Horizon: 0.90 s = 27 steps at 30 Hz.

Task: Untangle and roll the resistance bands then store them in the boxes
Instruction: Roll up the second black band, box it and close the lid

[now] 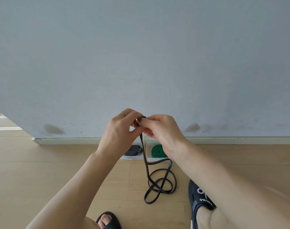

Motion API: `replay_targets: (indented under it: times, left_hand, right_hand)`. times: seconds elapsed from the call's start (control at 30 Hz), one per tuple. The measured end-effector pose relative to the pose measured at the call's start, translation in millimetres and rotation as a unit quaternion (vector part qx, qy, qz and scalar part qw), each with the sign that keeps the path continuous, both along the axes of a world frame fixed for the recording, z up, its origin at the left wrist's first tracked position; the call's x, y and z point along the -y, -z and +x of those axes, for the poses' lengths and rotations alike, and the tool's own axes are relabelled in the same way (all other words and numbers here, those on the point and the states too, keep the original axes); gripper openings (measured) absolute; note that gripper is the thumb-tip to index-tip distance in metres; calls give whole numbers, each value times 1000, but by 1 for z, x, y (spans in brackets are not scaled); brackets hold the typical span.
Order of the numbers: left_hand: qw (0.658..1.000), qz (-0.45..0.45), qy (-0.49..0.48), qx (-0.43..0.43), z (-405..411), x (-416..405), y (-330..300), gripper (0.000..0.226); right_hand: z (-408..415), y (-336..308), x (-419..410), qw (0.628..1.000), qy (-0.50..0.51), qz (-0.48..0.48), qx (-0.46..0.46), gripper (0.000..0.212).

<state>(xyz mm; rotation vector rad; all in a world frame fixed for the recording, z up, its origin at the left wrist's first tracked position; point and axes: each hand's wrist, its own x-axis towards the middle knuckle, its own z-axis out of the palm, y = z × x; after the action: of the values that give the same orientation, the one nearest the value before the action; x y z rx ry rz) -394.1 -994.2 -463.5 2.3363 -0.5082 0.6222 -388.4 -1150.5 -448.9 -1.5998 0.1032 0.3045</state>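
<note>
A long black resistance band [159, 182] hangs from my hands and lies in loose crossing loops on the wooden floor. My left hand [119, 134] and my right hand [159, 131] meet in front of the wall, both pinching the band's top end between fingertips. Below them two clear boxes stand against the baseboard. The left box [132, 157] holds a rolled grey band [134, 150]. The right box [149, 158] holds a rolled green band [157, 151]. My wrists hide parts of both boxes.
A pale wall [141, 55] fills the upper view, with a baseboard [66, 140] along its foot. My feet in black slippers are at the bottom, the left one [108, 220] and the right one [200, 197] close to the band's loops.
</note>
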Motion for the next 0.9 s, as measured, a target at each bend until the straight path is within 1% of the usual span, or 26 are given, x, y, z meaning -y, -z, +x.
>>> replay_targets:
  times: [0.1, 0.23, 0.3, 0.4, 0.43, 0.5, 0.57, 0.63, 0.7, 0.8, 0.87, 0.9]
  left_hand:
    - [999, -30, -3, -16, -1, -1, 0, 9]
    - [1000, 10, 7, -7, -3, -2, 0, 9]
    - [1000, 18, 8, 2, -4, -3, 1, 7]
    - [999, 45, 8, 8, -4, -4, 3, 4]
    - [998, 54, 10, 10, -4, -4, 4, 4]
    - [997, 73, 14, 13, -2, -4, 5, 3]
    - [996, 84, 14, 19, 0, -3, 4, 5]
    - [997, 78, 12, 27, 1, -3, 3, 6]
    - [998, 57, 9, 30, 0, -3, 3, 8]
    - [1000, 17, -9, 18, 0, -2, 4, 11]
    - [1000, -4, -22, 11, -1, 0, 6, 9]
    - [1000, -6, -25, 9, -1, 0, 7, 8]
  right_hand:
    - [4, -1, 6, 1000, 2, 17, 7, 19]
    - [4, 0, 8, 1000, -17, 12, -3, 19]
    - [6, 1, 9, 999, -28, 24, -26, 20]
    - [8, 1, 10, 991, -43, 79, -97, 19]
    - [9, 2, 10, 989, -37, 91, -108, 23]
    - [10, 2, 9, 993, -5, 82, -89, 30]
    - [8, 0, 7, 999, 19, 19, -29, 26]
    - [6, -2, 6, 1000, 29, -4, 5, 24]
    - [6, -4, 8, 999, 24, 44, -17, 21]
    - [8, -6, 12, 979, -8, 171, -106, 13]
    - [8, -5, 13, 967, -25, 209, -145, 4]
    - [7, -5, 12, 965, -27, 212, -152, 5]
